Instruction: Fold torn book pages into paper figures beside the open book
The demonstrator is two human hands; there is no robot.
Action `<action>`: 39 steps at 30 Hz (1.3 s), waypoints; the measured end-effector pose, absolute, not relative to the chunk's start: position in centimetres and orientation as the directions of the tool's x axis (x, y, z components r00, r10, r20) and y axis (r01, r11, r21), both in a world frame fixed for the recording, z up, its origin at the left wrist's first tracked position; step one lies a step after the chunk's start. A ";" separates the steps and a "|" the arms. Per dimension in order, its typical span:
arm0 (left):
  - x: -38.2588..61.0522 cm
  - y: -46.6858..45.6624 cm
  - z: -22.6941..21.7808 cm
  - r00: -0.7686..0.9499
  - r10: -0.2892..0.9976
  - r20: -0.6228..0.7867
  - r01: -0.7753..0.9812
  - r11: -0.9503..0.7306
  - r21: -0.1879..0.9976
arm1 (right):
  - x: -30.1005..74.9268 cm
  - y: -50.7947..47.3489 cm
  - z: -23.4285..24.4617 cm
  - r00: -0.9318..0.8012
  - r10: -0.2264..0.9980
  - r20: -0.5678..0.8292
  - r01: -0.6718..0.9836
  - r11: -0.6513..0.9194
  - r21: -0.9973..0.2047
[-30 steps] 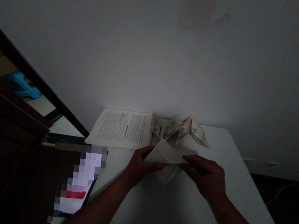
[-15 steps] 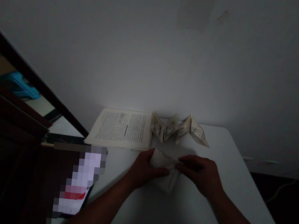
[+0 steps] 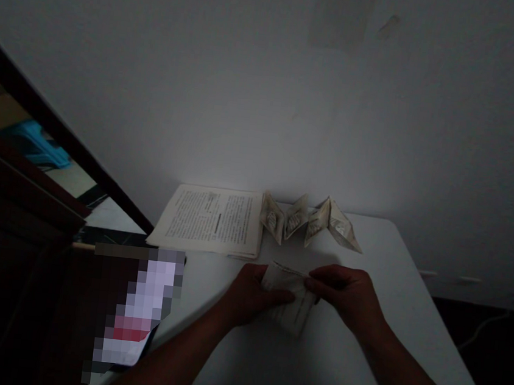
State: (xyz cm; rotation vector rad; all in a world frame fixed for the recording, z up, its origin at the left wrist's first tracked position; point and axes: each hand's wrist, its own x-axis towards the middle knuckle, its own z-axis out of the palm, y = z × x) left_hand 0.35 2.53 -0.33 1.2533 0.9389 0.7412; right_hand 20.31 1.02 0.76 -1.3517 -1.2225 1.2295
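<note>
A folded sheet of printed paper [image 3: 290, 315] is held between my two hands above the white table. My left hand [image 3: 253, 296] grips its left side, the thumb lying across the front and the other fingers behind it. My right hand [image 3: 342, 293] pinches the paper's upper right corner between thumb and fingertips. Just beyond my hands stand several folded paper boats [image 3: 295, 218] in a row, made of similar printed paper.
An open stack of printed pages [image 3: 210, 221] lies at the table's back left, against the wall. At the left edge is a phone [image 3: 137, 321] with a blurred screen. The white table [image 3: 372, 235] meets the wall behind. A blue plastic thing [image 3: 37, 142] shows at far left.
The top flap of the paper has been folded down, so its upper edge now looks flatter and thicker. Both hands stay nearly in place. The camera has shifted slightly.
</note>
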 end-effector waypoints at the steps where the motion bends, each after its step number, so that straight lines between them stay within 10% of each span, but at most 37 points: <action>1: 0.3 2.6 -0.3 0.454 0.874 -0.173 0.030 0.179 0.983 | 20.3 1.0 0.8 0.009 0.995 -0.097 0.087 -0.098 -0.991; 13: 0.1 3.0 -0.2 0.476 0.854 -0.210 0.018 0.229 0.973 | 20.2 1.1 0.9 -0.166 0.980 -0.109 0.151 -0.084 -0.985; 39: 0.2 3.3 0.4 0.269 0.953 -0.143 0.047 0.135 0.990 | 20.5 1.1 0.6 0.054 0.999 0.009 0.145 0.001 -0.989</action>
